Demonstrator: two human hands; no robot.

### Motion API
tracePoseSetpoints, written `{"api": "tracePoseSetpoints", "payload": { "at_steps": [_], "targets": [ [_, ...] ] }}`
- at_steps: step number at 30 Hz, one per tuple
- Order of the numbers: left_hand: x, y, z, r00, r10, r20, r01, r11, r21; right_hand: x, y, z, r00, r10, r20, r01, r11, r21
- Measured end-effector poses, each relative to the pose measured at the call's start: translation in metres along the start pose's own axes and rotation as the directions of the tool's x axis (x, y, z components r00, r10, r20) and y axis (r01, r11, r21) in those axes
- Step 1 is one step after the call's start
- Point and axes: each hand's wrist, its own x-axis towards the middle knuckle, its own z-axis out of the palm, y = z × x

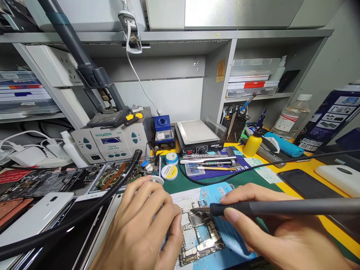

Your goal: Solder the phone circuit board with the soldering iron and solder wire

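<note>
A phone circuit board [192, 251] with a rectangular opening lies on a blue and white sheet [234, 232]. In my right hand [261, 228] is a soldering iron [270, 207], held like a pen with its grip pinched between thumb and fingers. The iron's tip points left and appears to touch the upper part of the board. My left hand [146, 225] is at the board's left edge, fingers curled together and seen from the back. Its fingertips are mostly hidden, so what they hold cannot be made out. A white spool [156, 180] shows partly behind its fingers.
Several phones [42, 221] lie at the left, with a thick black hose [92, 210] crossing above them. A hot-air station [112, 140], a heating plate [198, 132] and two small round tins [169, 172] stand behind. A black cable [253, 165] runs across the right side.
</note>
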Motion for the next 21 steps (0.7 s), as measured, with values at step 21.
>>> {"api": "tracePoseSetpoints", "payload": {
  "at_steps": [21],
  "targets": [
    [-0.0007,-0.0003,-0.0011,1.000,-0.009,-0.005,0.009,1.000,0.020,-0.0024,0.0009,0.0008,0.998,0.064,-0.011,-0.064,0.997,0.044]
  ]
}}
